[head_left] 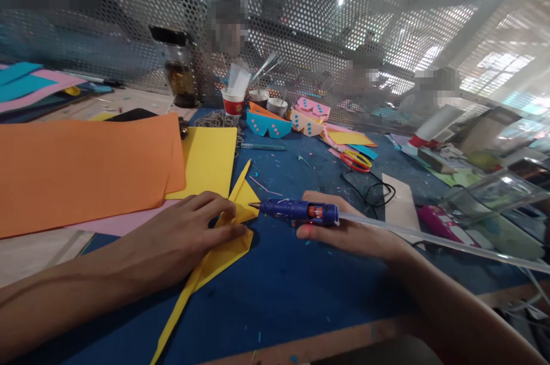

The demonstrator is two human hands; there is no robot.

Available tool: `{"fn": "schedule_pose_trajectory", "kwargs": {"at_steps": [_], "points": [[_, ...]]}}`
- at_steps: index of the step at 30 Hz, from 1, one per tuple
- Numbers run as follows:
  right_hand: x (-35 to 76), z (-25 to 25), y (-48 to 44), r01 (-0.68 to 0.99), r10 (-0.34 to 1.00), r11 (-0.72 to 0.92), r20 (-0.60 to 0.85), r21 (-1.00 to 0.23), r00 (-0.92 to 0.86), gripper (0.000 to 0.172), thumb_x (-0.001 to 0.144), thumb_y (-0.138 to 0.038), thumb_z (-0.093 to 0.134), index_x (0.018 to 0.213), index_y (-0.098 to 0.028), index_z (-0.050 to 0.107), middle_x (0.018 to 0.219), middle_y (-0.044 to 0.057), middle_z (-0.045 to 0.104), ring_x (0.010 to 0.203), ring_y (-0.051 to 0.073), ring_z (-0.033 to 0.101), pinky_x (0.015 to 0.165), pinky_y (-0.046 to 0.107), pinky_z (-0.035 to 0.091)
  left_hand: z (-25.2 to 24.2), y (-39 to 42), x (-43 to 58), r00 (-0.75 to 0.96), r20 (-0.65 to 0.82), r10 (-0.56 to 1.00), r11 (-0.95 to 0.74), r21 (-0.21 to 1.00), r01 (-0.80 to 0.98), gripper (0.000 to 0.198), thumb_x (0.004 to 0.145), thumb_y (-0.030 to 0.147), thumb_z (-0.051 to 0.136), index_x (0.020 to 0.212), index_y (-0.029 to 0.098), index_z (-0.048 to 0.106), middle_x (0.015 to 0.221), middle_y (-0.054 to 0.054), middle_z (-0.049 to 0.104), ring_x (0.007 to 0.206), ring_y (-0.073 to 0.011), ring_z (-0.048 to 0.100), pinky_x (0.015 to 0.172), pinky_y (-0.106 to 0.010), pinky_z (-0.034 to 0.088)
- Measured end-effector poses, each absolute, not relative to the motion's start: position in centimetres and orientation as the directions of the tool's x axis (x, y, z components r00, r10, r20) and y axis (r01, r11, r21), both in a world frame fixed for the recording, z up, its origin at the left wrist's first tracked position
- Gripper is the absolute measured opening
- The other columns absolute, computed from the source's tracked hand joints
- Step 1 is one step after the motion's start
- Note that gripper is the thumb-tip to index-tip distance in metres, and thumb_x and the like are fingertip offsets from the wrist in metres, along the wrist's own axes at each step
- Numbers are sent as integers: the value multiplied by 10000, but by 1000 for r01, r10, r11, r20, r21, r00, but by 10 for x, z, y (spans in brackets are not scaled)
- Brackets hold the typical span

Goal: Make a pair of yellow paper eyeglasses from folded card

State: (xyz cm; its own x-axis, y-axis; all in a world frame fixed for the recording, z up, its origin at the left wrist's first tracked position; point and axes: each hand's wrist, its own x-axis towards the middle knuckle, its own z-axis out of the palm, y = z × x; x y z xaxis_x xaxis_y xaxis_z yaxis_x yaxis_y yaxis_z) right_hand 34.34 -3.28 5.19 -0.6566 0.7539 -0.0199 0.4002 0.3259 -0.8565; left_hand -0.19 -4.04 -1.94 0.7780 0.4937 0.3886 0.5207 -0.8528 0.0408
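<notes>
My left hand (210, 222) holds a folded piece of yellow paper (230, 250) on the blue mat, its fingers and thumb bent over the middle of the fold. A long narrow strip of the paper runs toward the front edge. My right hand (344, 227) is wrapped round a blue hot glue gun (296, 210), partly hidden behind it. The metal nozzle points left, touching or just over the yellow paper's right edge; I cannot tell which. From the gun's rear a long clear glue stick (412, 233) extends to the right.
Orange sheets (86, 170) and a yellow sheet (210, 159) lie at left. Behind stand paper glasses (268, 124), a red and white cup (232, 101) and a bottle (180, 73). Scissors (356, 160), a black cord (373, 193) and a clear plastic box (498, 199) are at right.
</notes>
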Motion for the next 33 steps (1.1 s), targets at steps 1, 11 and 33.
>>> {"fn": "schedule_pose_trajectory", "kwargs": {"at_steps": [1, 11, 33], "points": [[344, 52, -33, 404, 756, 328, -20, -854, -655, 298, 974, -466, 842, 979, -201, 704, 933, -17, 658, 808, 134, 568, 711, 259, 437, -20, -41, -2, 777, 392, 492, -851, 31, 524, 556, 990, 6, 479, 1381, 343, 685, 1204, -92, 703, 1068, -284, 622, 867, -389, 534], [347, 50, -30, 446, 769, 340, -28, -828, -638, 358, 976, -548, 814, 995, -204, 715, 951, -5, 673, 831, 151, 594, 726, 271, 460, -19, -41, -3, 785, 391, 480, -851, -8, 525, 575, 1016, 22, 469, 1435, 371, 651, 1240, -84, 692, 1071, -278, 613, 862, -373, 521], [347, 50, -29, 462, 782, 329, -36, -824, -622, 409, 961, -601, 809, 1003, -205, 719, 943, 1, 677, 818, 157, 579, 712, 276, 451, -19, -41, -2, 753, 393, 528, -833, 65, 550, 428, 1053, 58, 441, 1340, 258, 686, 1239, -77, 764, 1100, -262, 683, 926, -390, 575]]}}
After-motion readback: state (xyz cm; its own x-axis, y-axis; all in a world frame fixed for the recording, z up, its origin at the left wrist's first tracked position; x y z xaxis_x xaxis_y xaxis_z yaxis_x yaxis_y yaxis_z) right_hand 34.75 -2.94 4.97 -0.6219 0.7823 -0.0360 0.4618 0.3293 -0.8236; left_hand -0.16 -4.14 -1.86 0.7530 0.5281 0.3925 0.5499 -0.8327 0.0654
